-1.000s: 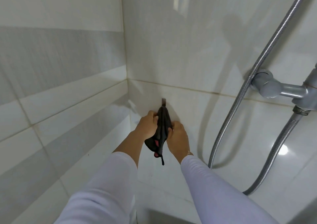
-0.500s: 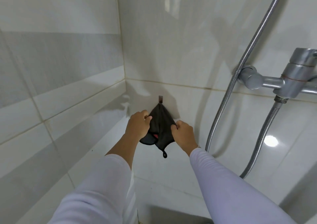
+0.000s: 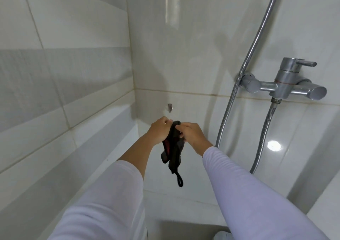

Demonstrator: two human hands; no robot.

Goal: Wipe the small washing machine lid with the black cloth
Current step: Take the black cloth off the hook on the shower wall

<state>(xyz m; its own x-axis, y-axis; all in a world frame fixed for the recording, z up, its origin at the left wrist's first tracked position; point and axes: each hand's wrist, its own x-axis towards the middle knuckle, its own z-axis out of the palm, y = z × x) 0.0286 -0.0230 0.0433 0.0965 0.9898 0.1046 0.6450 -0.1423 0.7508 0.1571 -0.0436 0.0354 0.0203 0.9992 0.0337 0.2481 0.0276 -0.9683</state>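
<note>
Black cloth (image 3: 173, 148) is held in the middle of the frame, gripped at its top edge by the curled fingers of the left hand (image 3: 159, 130) and the right hand (image 3: 192, 135). Probably it is held up like this to be unfolded before wiping. It hangs crumpled, with a red part inside and a small loop at the bottom. Behind it, a bare hook (image 3: 170, 107) is seen on the wall. At the right, a shower tap (image 3: 287, 85) is mounted. No washing machine lid is clearly visible.

Wall hook (image 3: 170, 107), shower mixer (image 3: 284, 82), metal hose (image 3: 248, 59)
</note>
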